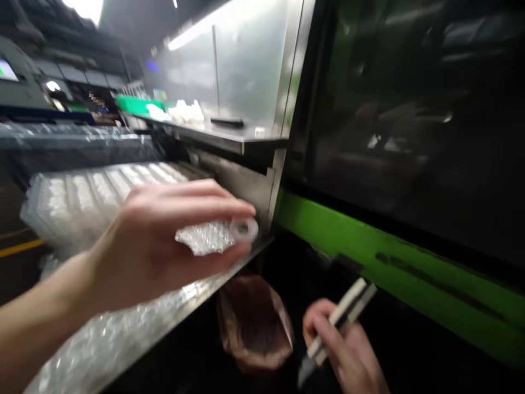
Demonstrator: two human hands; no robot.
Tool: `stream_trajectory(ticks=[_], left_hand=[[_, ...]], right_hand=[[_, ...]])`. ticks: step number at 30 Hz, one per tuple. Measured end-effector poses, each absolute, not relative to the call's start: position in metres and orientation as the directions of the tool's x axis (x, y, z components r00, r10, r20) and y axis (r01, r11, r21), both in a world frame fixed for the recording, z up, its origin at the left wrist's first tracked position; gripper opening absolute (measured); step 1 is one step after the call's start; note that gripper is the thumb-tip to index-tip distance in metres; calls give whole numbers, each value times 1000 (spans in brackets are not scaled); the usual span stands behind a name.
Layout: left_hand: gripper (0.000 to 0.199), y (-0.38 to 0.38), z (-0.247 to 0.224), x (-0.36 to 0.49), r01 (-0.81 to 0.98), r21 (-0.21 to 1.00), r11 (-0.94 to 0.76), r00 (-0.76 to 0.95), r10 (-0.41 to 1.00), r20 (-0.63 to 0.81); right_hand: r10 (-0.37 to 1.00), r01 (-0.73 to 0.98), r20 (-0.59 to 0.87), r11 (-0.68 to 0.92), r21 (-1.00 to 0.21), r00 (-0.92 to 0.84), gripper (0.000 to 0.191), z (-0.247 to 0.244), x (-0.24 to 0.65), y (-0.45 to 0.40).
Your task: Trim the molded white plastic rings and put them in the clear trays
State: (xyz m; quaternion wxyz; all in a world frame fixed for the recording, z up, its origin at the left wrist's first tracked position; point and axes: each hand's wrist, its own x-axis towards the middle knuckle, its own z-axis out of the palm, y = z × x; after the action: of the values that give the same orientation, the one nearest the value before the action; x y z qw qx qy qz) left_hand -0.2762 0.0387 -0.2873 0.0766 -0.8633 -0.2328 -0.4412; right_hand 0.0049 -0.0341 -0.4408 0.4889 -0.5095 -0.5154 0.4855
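Left hand (151,235) pinches a translucent ring (251,230) near the surface's (180,320) right edge; curled right hand (344,350) grips a utility knife (344,312).

Ring (250,232) in left fingers (223,208), cutter (348,305) in right fingers (331,338)

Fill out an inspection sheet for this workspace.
Surface: metal shelf holding white items and a dark slim object
Work items: pale ring-ended piece, knife-like tool
Clutter: clear trays of white parts at left; brown bag, mouth open, below the hands
Hands: left hand pinches the piece between thumb and fingers; right hand grips the tool
Cables: nothing seen
Surroundings: green machine panel at right; picture blurred
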Motion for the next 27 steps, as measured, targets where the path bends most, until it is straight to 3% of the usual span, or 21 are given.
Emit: stream_trajectory(ticks=[5, 8, 17, 22, 27], left_hand=[[38, -47, -387, -257, 377, 548, -747, 284, 656, 699], [40, -54, -430, -254, 314, 688, -654, 116, 746, 656], [43, -60, -467, -248, -29, 885, -465, 11, 885, 466], [39, -61, -472, -246, -268, 898, -349, -121, 937, 328], [33, -61, -475, -255, -322, 897, -302, -144, 952, 269]], right_hand=[[887, -218, 132, 37, -975, -442, 40, -424, -40, -13], [839, -241, 83, -58, -969, -538, 33, -430, -55, -20], [865, -284, -110, -278, -918, -490, 27, -460, -63, -44], [876, -339, -174, -349, -874, -451, 28, -454, -80, -50], [869, -320, -213, -378, -869, -447, 31, -451, -94, -47]])
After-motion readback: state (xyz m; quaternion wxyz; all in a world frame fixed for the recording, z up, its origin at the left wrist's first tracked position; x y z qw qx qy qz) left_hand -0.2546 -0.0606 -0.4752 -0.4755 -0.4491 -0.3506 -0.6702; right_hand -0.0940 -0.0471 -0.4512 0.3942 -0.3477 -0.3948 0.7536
